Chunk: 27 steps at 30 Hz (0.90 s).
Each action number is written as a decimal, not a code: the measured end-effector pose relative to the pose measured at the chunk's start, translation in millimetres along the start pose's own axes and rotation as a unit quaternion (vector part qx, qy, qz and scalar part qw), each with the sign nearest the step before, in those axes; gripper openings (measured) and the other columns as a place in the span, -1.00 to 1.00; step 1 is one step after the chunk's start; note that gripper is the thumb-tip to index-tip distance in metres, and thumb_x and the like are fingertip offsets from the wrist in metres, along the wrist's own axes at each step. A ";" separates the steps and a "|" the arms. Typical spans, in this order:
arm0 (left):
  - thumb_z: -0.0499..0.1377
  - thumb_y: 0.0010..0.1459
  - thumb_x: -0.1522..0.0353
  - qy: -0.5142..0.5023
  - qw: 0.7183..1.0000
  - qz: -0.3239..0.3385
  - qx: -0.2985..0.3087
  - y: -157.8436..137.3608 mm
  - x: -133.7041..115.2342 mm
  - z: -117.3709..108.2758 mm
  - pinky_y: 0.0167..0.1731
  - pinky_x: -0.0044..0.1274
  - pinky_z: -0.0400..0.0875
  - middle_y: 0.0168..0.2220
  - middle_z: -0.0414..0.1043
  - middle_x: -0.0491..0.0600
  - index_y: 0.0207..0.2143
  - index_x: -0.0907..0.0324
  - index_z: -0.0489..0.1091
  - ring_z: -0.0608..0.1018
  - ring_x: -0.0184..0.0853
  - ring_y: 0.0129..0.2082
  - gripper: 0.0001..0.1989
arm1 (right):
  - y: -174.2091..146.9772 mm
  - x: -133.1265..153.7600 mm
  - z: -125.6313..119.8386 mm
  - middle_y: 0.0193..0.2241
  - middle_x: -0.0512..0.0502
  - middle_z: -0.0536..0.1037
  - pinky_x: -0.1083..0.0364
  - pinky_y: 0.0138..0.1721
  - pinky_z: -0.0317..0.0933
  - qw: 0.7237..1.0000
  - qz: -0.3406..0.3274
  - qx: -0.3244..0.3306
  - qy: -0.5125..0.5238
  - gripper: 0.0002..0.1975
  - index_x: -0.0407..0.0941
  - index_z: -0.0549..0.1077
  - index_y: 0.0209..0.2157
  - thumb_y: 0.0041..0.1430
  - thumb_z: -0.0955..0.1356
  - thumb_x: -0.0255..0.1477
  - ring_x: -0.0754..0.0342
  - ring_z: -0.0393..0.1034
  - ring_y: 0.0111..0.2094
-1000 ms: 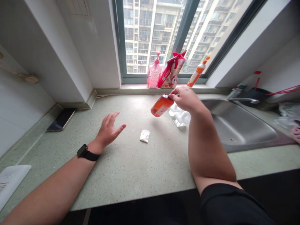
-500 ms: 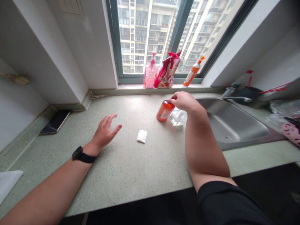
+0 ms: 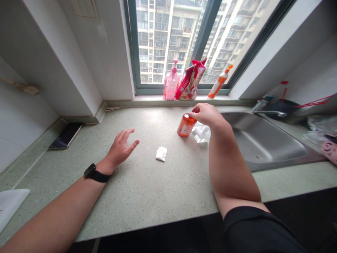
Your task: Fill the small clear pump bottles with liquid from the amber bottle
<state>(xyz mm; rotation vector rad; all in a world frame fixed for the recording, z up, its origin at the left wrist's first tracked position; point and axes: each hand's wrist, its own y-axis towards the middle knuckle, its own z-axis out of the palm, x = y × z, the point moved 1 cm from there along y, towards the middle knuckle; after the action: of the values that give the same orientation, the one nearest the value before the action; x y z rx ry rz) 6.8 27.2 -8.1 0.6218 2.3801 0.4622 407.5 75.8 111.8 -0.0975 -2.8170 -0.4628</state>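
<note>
At one o'clock from a small, creased, folded white square [image 3: 161, 154], a glossy, translucent orange cylindrical bottle [image 3: 186, 125] with a pale label stands on the speckled, pale green stone-like countertop [image 3: 147, 196]. The right hand [image 3: 206, 114] holds it by the top, fingers closed around the part they hide. Crinkled, clear plastic wrapping [image 3: 201, 134] lies just beside the bottle at four o'clock. Toward ten o'clock from the square, the left hand [image 3: 121, 147] is empty, thumb and curved fingers spread wide. A smooth, brushed-metal rectangular sink [image 3: 273, 140] sits toward three o'clock.
</note>
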 end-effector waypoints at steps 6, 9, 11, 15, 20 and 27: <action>0.09 0.44 0.01 -0.024 0.999 0.012 -0.022 4.8 0.1 -5.4 0.29 -0.16 0.39 0.10 0.56 0.12 0.15 0.13 0.47 0.55 -0.05 0.17 -0.53 | -6.5 8.7 -11.4 -0.15 -0.24 0.65 -0.08 -0.15 0.38 1.000 0.020 -0.016 0.012 -0.70 -0.13 0.62 -0.16 0.17 0.52 -0.22 -0.11 0.52 -0.19; 0.12 0.41 0.05 -0.061 0.997 -0.011 -0.046 8.4 1.1 -8.5 0.12 -0.27 0.47 -0.10 0.60 0.07 -0.07 0.13 0.54 0.61 -0.13 -0.05 -0.63 | -14.4 18.7 -24.3 -0.21 -0.21 0.65 -0.09 -0.16 0.38 0.996 -0.001 -0.075 0.052 -0.69 -0.11 0.62 -0.11 0.20 0.50 -0.23 -0.09 0.52 -0.24; 0.13 0.39 0.07 -0.087 0.994 -0.036 -0.049 9.7 1.5 -9.1 -0.08 -0.37 0.49 -0.24 0.58 0.02 -0.20 0.14 0.53 0.58 -0.20 -0.22 -0.64 | -23.1 30.5 -35.4 -0.28 -0.17 0.65 -0.07 -0.18 0.38 0.990 -0.036 -0.107 0.087 -0.75 -0.08 0.63 -0.13 0.23 0.46 -0.23 -0.06 0.50 -0.28; 0.10 0.38 0.06 -0.104 0.992 -0.066 -0.019 9.7 -0.1 -7.8 -0.36 -0.47 0.28 -0.52 0.34 -0.11 -0.46 0.14 0.41 0.38 -0.33 -0.47 -0.56 | -44.1 61.6 -55.0 -0.43 -0.11 0.61 -0.06 -0.23 0.32 0.979 -0.101 -0.122 0.128 -0.71 -0.03 0.59 -0.29 0.32 0.40 -0.11 -0.05 0.49 -0.34; 0.12 0.33 0.05 -0.139 0.987 -0.074 0.032 8.8 -6.2 -5.0 -0.45 -0.48 0.03 -0.58 -0.04 -0.18 -0.60 0.11 0.01 0.12 -0.41 -0.54 -0.45 | -60.4 92.5 -40.8 -0.56 -0.06 0.49 0.01 -0.34 0.20 0.967 -0.146 -0.094 0.186 -0.44 -0.02 0.48 -0.45 0.35 0.30 0.15 0.02 0.35 -0.45; 0.12 0.29 0.07 -0.190 0.975 -0.083 0.085 9.2 -11.7 -1.7 -0.43 -0.48 -0.01 -0.54 -0.08 -0.18 -0.57 0.11 -0.04 0.09 -0.43 -0.51 -0.48 | -77.9 104.4 80.5 -0.58 0.02 0.40 0.06 -0.38 0.10 0.901 -0.143 0.151 0.381 -0.34 -0.05 0.37 -0.57 0.25 0.28 0.24 0.10 0.25 -0.49</action>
<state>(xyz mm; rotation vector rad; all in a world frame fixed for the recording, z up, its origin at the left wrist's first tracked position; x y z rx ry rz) 16.7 28.2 3.0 0.5263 2.0932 0.0565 277.5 30.2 45.2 0.4666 -2.0829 -0.0743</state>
